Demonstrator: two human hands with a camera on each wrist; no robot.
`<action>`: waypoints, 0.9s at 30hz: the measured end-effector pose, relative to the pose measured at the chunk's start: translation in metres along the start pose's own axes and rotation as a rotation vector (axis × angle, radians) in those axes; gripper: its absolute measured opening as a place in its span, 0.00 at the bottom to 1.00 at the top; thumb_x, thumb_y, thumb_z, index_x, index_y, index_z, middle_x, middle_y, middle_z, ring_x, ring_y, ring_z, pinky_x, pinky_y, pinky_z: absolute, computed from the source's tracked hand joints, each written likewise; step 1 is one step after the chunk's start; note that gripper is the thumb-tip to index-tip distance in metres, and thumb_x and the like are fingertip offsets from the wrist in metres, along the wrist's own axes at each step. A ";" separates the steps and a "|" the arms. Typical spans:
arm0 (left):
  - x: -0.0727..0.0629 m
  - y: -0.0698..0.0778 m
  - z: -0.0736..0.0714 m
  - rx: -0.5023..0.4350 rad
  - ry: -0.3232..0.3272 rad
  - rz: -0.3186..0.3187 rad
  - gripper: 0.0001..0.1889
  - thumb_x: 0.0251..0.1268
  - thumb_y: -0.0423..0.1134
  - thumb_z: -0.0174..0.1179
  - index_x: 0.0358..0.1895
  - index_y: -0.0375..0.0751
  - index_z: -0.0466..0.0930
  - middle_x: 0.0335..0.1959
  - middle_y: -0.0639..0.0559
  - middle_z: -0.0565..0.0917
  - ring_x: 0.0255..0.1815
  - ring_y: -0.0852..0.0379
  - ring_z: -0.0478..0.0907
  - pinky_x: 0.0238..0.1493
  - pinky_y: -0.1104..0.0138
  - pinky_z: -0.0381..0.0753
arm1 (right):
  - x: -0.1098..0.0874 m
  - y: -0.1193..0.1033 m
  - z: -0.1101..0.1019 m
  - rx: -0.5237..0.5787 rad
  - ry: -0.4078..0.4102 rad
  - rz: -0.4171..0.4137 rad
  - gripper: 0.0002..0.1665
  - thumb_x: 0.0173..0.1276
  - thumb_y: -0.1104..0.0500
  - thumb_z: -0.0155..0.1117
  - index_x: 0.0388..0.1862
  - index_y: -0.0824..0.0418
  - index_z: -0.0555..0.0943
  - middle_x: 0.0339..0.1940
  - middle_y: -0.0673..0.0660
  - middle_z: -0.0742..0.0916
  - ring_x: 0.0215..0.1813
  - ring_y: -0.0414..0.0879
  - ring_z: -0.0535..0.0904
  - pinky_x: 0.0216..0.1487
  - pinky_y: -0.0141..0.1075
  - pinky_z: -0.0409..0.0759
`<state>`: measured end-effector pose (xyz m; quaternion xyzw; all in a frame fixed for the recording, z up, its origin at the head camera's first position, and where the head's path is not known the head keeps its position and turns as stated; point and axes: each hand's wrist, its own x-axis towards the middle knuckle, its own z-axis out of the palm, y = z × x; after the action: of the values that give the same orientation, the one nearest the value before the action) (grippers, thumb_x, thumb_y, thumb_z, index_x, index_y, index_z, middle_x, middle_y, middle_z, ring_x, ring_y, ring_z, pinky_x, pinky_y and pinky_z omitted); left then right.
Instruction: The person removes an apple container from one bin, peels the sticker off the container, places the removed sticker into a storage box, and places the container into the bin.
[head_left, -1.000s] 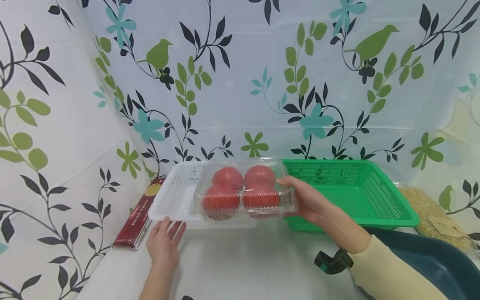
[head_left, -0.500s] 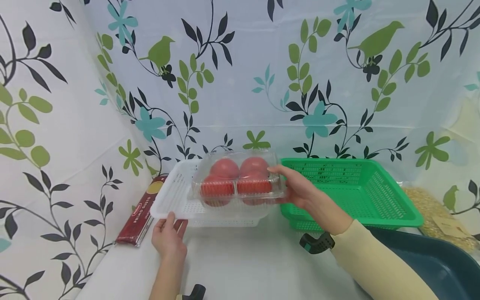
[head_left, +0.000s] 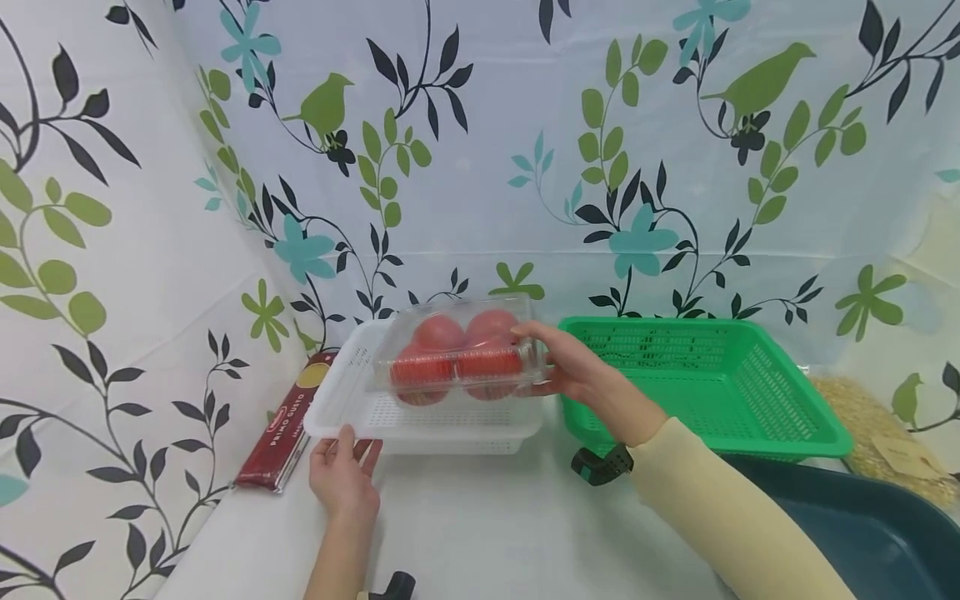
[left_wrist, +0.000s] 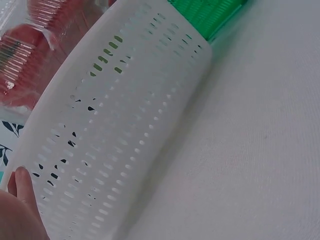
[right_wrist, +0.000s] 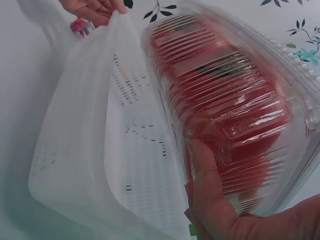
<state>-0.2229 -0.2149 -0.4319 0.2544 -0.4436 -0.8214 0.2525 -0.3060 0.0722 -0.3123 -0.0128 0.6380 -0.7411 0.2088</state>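
Observation:
My right hand (head_left: 573,367) grips the right end of a clear plastic clamshell pack (head_left: 381,367) of red tomatoes (head_left: 438,333), holding it tilted over the white perforated basket (head_left: 450,444). In the right wrist view the thumb (right_wrist: 205,170) presses the ribbed side of the pack, and the basket's inside shows beneath it. My left hand (head_left: 345,475) holds the basket's front left corner by the rim. From the left wrist, its thumb (left_wrist: 27,192) lies against the basket's outer wall near the rim, with the other fingers mostly hidden.
A green perforated basket (head_left: 697,400) stands to the right of the white one. A dark blue tub (head_left: 847,517) sits at the front right, beside a bag of yellowish grains (head_left: 855,417). At the left lies a red Primo Gusto packet (head_left: 281,433). Patterned cloth (head_left: 465,150) hangs behind.
My right hand has carried the tomato pack leftward and slightly up, further over the white basket. My left hand has closed on the basket's rim, shifting slightly right.

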 end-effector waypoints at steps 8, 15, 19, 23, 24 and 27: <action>0.005 -0.003 0.002 -0.048 -0.029 0.007 0.18 0.76 0.43 0.58 0.62 0.48 0.64 0.58 0.47 0.74 0.56 0.51 0.81 0.50 0.64 0.85 | 0.016 -0.001 0.014 -0.029 0.039 0.005 0.40 0.66 0.46 0.66 0.72 0.57 0.65 0.64 0.64 0.74 0.63 0.63 0.71 0.51 0.54 0.86; 0.005 -0.002 0.002 -0.064 -0.028 0.022 0.22 0.77 0.42 0.57 0.67 0.44 0.62 0.62 0.45 0.73 0.59 0.48 0.79 0.50 0.64 0.86 | 0.029 0.002 0.023 -0.043 0.073 -0.005 0.39 0.64 0.46 0.68 0.71 0.55 0.67 0.64 0.63 0.76 0.62 0.64 0.73 0.50 0.53 0.86; 0.004 -0.003 0.000 -0.084 -0.028 0.011 0.24 0.77 0.42 0.57 0.68 0.45 0.61 0.64 0.44 0.72 0.58 0.48 0.79 0.50 0.64 0.86 | 0.034 0.005 0.026 -0.034 0.095 0.005 0.40 0.63 0.46 0.69 0.70 0.56 0.67 0.64 0.63 0.76 0.62 0.65 0.74 0.49 0.53 0.86; 0.003 -0.004 -0.002 -0.088 -0.029 0.012 0.25 0.75 0.44 0.59 0.68 0.45 0.61 0.62 0.46 0.73 0.56 0.50 0.80 0.50 0.63 0.86 | 0.040 0.008 0.027 -0.028 0.101 0.008 0.41 0.63 0.45 0.68 0.71 0.58 0.66 0.64 0.65 0.76 0.62 0.66 0.75 0.49 0.54 0.86; 0.003 -0.005 -0.002 -0.085 -0.031 0.013 0.25 0.75 0.44 0.59 0.67 0.46 0.61 0.62 0.46 0.73 0.55 0.51 0.80 0.50 0.63 0.86 | 0.041 0.008 0.028 -0.029 0.104 0.009 0.41 0.63 0.45 0.68 0.71 0.58 0.66 0.64 0.65 0.76 0.61 0.67 0.76 0.49 0.54 0.86; 0.003 -0.005 -0.002 -0.081 -0.033 0.010 0.24 0.75 0.44 0.59 0.67 0.46 0.61 0.62 0.46 0.73 0.53 0.54 0.81 0.53 0.62 0.84 | 0.046 0.008 0.029 -0.038 0.110 0.023 0.41 0.63 0.45 0.69 0.71 0.58 0.67 0.63 0.66 0.76 0.60 0.67 0.77 0.49 0.54 0.87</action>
<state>-0.2249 -0.2154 -0.4377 0.2280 -0.4152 -0.8416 0.2596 -0.3372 0.0296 -0.3261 0.0312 0.6625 -0.7261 0.1816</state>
